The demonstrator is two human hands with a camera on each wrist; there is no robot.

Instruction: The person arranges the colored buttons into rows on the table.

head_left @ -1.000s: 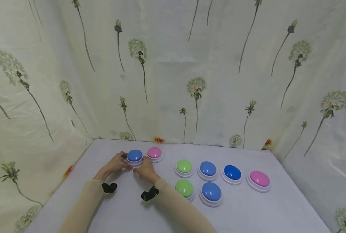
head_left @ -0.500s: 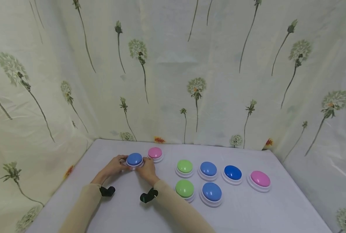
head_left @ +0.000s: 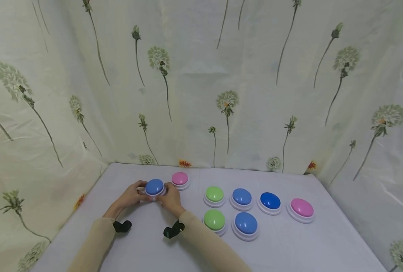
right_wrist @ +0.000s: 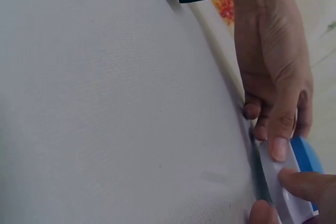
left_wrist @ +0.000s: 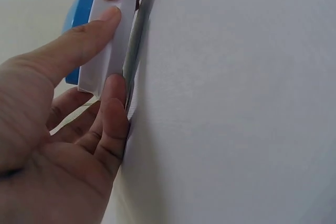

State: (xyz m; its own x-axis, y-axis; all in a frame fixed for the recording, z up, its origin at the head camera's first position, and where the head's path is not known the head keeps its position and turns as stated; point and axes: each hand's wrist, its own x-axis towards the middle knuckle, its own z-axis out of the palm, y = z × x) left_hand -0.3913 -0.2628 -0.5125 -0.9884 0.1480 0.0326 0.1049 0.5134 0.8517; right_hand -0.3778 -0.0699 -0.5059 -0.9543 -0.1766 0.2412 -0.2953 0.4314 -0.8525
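Note:
Both hands hold a round push button [head_left: 154,186] with a domed blue top and a white base, at the left of the table in the head view. My left hand [head_left: 132,195] grips its left side; in the left wrist view the thumb presses the white base [left_wrist: 107,56] and the other fingers curl at its lower edge. From the right, my right hand [head_left: 172,198] pinches the same base. In the right wrist view the two thumbs lie close together on the base's near side. Just behind the right hand stands a pink push button [head_left: 180,178].
Right of the hands stand two green push buttons [head_left: 214,193], two blue ones [head_left: 241,196], a darker blue one [head_left: 270,200] and another pink one [head_left: 302,207]. The white-covered table [head_left: 289,245] meets a floral curtain [head_left: 194,94] behind and at both sides.
Both hands have drawn the blue push button a little toward the person and slightly left, wider of the pink one behind it. The other buttons stay put.

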